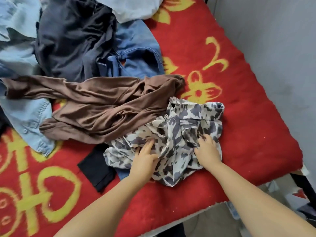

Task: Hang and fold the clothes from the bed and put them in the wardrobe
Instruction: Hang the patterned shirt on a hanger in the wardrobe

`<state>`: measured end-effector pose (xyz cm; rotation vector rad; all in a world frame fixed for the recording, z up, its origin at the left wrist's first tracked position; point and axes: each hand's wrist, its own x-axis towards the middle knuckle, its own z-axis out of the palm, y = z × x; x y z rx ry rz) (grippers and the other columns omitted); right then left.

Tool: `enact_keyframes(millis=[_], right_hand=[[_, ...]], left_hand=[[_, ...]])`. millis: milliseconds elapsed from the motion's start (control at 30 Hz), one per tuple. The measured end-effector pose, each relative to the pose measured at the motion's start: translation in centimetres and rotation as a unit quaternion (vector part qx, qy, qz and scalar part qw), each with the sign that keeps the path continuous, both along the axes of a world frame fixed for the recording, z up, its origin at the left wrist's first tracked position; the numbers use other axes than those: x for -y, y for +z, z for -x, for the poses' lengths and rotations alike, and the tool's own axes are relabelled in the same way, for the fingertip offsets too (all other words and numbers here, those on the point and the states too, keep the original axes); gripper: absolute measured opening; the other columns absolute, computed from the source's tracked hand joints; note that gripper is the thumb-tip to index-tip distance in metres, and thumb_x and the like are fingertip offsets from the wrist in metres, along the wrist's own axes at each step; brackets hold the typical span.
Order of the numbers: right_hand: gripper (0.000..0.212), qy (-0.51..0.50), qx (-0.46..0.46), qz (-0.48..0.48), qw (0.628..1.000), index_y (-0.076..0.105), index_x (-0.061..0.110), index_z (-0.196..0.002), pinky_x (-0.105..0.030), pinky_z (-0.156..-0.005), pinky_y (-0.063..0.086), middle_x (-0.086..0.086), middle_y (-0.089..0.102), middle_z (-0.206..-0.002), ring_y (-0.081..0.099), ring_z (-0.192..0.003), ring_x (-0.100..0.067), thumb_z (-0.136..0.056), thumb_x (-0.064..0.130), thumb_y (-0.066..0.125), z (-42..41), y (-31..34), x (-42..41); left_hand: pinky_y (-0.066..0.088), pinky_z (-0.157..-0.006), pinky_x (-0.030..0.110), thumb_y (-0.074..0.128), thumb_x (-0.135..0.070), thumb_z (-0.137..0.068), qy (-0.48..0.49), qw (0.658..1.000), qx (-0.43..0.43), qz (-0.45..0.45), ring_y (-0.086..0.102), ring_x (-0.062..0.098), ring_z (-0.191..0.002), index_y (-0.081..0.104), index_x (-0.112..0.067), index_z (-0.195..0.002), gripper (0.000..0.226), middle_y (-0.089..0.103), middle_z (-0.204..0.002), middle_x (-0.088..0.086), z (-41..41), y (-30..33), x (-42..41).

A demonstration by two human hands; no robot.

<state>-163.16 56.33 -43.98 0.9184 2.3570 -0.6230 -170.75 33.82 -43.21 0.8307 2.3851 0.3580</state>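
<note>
Both hands on crumpled patterned shirt [184,132] atop red blanket [230,93]: L hand [145,159] fingers straight, pressing flat; R hand [207,149] fingertips curled into fabric, gripping.

Single head view, looking forward and steeply down, close over bed [213,48] near edge; forearms enter from below.

A red blanket [230,82] with yellow flower patterns is spread over the bed. A grey wall [282,40] is seen along the bed's right edge. Blurred items [273,194] are seen on the floor below the near right corner.
</note>
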Motion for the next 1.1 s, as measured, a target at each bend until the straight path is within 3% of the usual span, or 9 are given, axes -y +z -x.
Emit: enact_keyframes(millis=[67, 167, 333, 433, 567, 767, 933, 1033, 1100], right_hand=[[0.019, -0.036, -0.048, 0.025, 0.998, 0.053, 0.008, -0.112, -0.036, -0.084, 0.042, -0.012, 0.049, -0.127, 0.048, -0.114, -0.03, -0.097, 0.019, 0.049, -0.3, 0.5, -0.7], [0.003, -0.153, -0.126, 0.094, 0.976, 0.048, 0.014, -0.094, -0.028, -0.053, 0.036, -0.004, 0.056, -0.08, 0.055, -0.073, -0.024, -0.097, 0.015, 0.047, -1.1, 3.1, -1.3], [0.011, -0.185, -0.154, 0.15, 0.959, 0.046, 0.017, -0.098, -0.031, -0.055, 0.039, -0.003, 0.051, -0.071, 0.052, -0.058, -0.021, -0.092, 0.009, 0.041, -2.1, 9.3, 1.0], [0.012, -0.182, -0.146, 0.197, 0.952, 0.041, 0.019, -0.099, -0.028, -0.049, 0.032, -0.001, 0.042, -0.069, 0.051, -0.049, -0.024, -0.092, 0.01, 0.037, -2.7, 13.0, 4.3], [0.017, -0.167, -0.218, 0.226, 0.935, 0.049, 0.015, -0.081, -0.027, -0.054, 0.034, 0.001, 0.049, -0.07, 0.047, -0.058, -0.013, -0.087, 0.002, 0.04, -3.9, 18.3, 10.5], [0.029, -0.205, -0.366, 0.317, 0.85, 0.061, 0.016, -0.085, -0.026, -0.058, 0.044, -0.01, 0.059, -0.076, 0.055, -0.061, -0.017, -0.091, -0.002, 0.038, -4.9, 28.4, 21.2], [0.027, -0.178, -0.403, 0.565, 0.698, 0.06, 0.007, -0.09, -0.026, -0.054, 0.052, -0.011, 0.062, -0.071, 0.061, -0.062, -0.023, -0.092, -0.005, 0.036, -6.0, 39.0, 33.2], [0.022, -0.079, -0.369, 0.617, 0.69, 0.058, 0.005, -0.087, -0.026, -0.054, 0.046, -0.01, 0.06, -0.069, 0.058, -0.06, -0.021, -0.087, -0.003, 0.038, -7.6, 44.9, 39.0], [0.022, -0.023, -0.341, 0.653, 0.676, 0.056, 0.01, -0.069, -0.023, -0.049, 0.041, -0.005, 0.053, -0.059, 0.05, -0.05, -0.016, -0.076, -0.002, 0.039, -8.8, 48.8, 42.7]], left_hand=[[0.041, -0.088, 0.025, 0.05, -0.017, -0.098, 0.084, 0.992, 0.052, -0.083, 0.051, 0.02, -0.123, 0.07, -0.014, -0.093, 0.021, 0.061, -0.123, -0.004, 0.4, 1.0, 0.3], [0.034, -0.058, 0.021, 0.046, -0.016, -0.099, 0.248, 0.952, 0.094, -0.151, 0.055, 0.009, -0.069, 0.055, -0.021, -0.075, 0.026, 0.055, -0.067, -0.011, 0.7, 3.9, 1.0], [0.038, -0.066, 0.015, 0.042, -0.01, -0.099, 0.384, 0.888, 0.065, -0.244, 0.052, -0.007, -0.07, 0.057, -0.014, -0.078, 0.026, 0.06, -0.076, -0.007, 1.6, 11.1, 3.1], [0.044, -0.08, 0.03, 0.043, -0.009, -0.099, 0.41, 0.862, 0.06, -0.293, 0.058, 0.008, -0.084, 0.064, -0.005, -0.09, 0.023, 0.067, -0.089, 0.001, 1.9, 16.1, 5.5], [0.046, -0.069, 0.011, 0.046, -0.011, -0.097, 0.367, 0.855, 0.083, -0.358, 0.062, -0.007, -0.078, 0.066, -0.027, -0.08, 0.031, 0.071, -0.081, -0.017, -0.6, 23.0, 10.4], [0.05, -0.06, 0.021, 0.049, -0.029, -0.098, 0.339, 0.853, 0.093, -0.385, 0.066, 0.011, -0.07, 0.067, -0.021, -0.072, 0.033, 0.07, -0.072, 0.002, -6.8, 29.8, 23.4], [0.054, -0.065, 0.023, 0.053, -0.044, -0.094, 0.313, 0.894, 0.157, -0.281, 0.069, 0.015, -0.076, 0.072, -0.015, -0.079, 0.038, 0.074, -0.08, -0.002, -12.2, 34.4, 36.6], [0.041, -0.054, 0.019, 0.05, -0.05, -0.093, 0.218, 0.947, 0.132, -0.194, 0.055, 0.002, -0.053, 0.063, -0.025, -0.062, 0.042, 0.061, -0.058, -0.015, -14.8, 37.9, 41.7], [0.043, -0.059, 0.019, 0.054, -0.04, -0.094, 0.209, 0.954, 0.032, -0.212, 0.054, 0.002, -0.062, 0.063, -0.031, -0.074, 0.024, 0.061, -0.065, -0.019, -15.7, 40.9, 44.1]])
